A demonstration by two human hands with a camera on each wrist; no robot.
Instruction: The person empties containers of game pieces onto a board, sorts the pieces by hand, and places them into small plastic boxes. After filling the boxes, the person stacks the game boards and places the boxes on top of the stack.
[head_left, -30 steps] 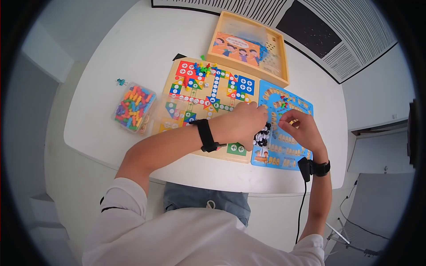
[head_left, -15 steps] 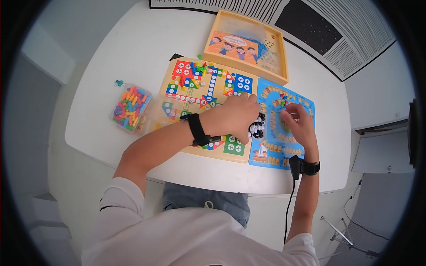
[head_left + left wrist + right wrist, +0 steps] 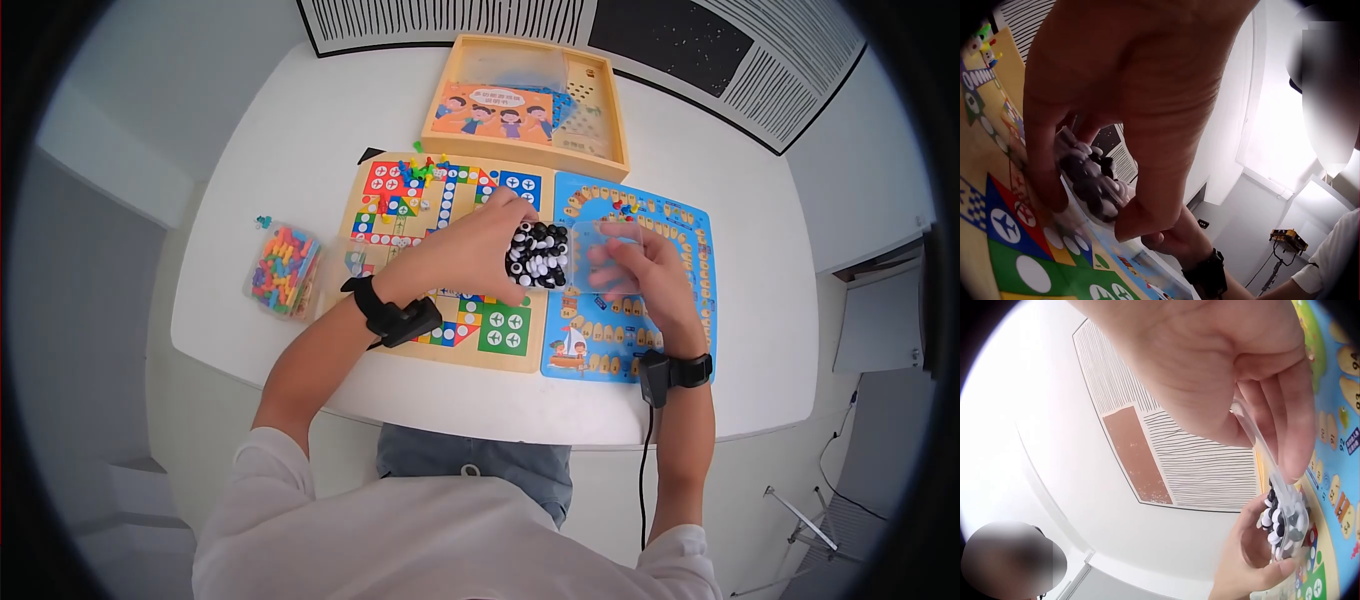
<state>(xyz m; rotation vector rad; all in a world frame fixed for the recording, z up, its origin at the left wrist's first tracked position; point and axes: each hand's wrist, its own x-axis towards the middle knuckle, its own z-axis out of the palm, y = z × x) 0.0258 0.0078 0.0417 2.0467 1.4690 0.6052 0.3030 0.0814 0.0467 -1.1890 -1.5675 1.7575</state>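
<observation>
My left hand (image 3: pixel 475 245) grips a small clear plastic box (image 3: pixel 1091 178) by its sides, over the board-game sheets. Black and white round pieces (image 3: pixel 538 255) fill the box. At its right side the clear lid (image 3: pixel 606 258) stands swung open. My right hand (image 3: pixel 652 278) holds this lid, thumb on one face and fingers on the other in the right wrist view, where the lid (image 3: pixel 1259 440) meets the box edge. Under the left hand lies a wooden ludo-style board (image 3: pixel 420 335); under the right, a blue numbered path board (image 3: pixel 620 350).
A shallow wooden case (image 3: pixel 440 150) with an orange booklet (image 3: pixel 490 110) stands at the back. Small coloured pawns (image 3: pixel 425 172) lie on the ludo board, more pawns (image 3: pixel 627 208) on the blue one. Left stands a clear box of colourful pegs (image 3: pixel 285 268), near a teal clip (image 3: pixel 263 221).
The box of black and white pieces has moved left with my left hand and shows more fully. My right hand, earlier apart from the pieces, now holds the open lid beside them.
</observation>
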